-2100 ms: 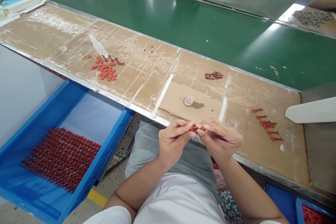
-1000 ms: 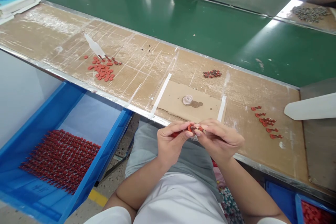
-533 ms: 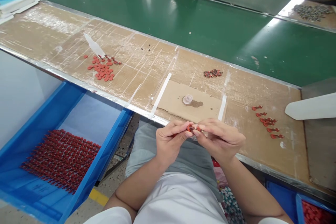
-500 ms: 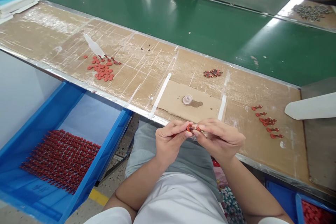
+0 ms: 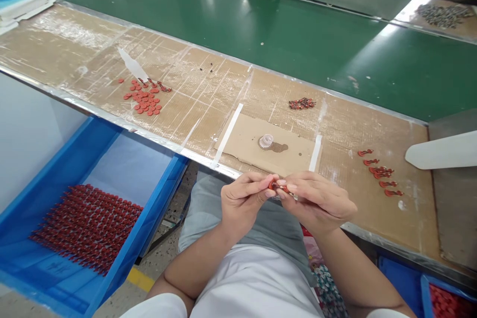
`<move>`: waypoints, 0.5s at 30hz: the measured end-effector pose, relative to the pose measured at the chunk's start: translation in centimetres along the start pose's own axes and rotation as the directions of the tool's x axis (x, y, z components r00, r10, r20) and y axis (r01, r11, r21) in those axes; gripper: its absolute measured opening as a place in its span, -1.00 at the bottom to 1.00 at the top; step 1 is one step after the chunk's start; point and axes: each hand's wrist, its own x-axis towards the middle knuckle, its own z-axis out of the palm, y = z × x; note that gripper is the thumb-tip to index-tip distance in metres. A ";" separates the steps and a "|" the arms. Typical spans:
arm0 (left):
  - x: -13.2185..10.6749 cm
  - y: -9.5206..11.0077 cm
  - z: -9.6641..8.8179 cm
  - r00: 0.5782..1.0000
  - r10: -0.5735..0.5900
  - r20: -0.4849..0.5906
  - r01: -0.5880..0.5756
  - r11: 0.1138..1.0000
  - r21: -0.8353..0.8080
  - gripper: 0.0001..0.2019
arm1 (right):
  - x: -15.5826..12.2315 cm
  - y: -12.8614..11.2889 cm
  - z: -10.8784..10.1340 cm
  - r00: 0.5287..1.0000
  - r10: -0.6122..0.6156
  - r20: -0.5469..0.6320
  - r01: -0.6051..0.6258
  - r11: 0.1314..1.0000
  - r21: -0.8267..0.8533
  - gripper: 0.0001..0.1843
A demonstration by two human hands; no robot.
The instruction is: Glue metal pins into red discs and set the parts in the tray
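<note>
The small held part [image 5: 282, 188] was red with a silvery tip; the conveyor belt [image 5: 261, 44] was glossy green; the cardboard [image 5: 186, 114] was tan with pale scratches; the loose discs [image 5: 143, 103] were orange-red; the plastic tray [image 5: 156, 198] was bright blue; the cloth [image 5: 326, 290] was floral.

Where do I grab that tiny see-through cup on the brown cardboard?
Come straight down from above and pinch the round side of the little clear plastic cup between your finger and thumb. It stands alone on the cardboard, with only a dark stain beside it, so your fingers have room, and its round wall lets them press from opposite sides.
</note>
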 end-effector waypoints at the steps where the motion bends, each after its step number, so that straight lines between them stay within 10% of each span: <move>1: 0.0 0.0 0.1 1.000 -0.002 0.001 0.002 1.000 -0.002 -0.72 | -0.1 0.0 0.0 1.000 -0.009 -0.003 0.009 1.000 -0.012 -0.47; 15: 0.5 0.2 0.9 0.958 -0.238 -0.161 0.205 0.959 -0.195 -0.90 | -0.4 0.1 0.5 0.994 0.099 -0.044 -0.104 0.989 -0.104 -0.42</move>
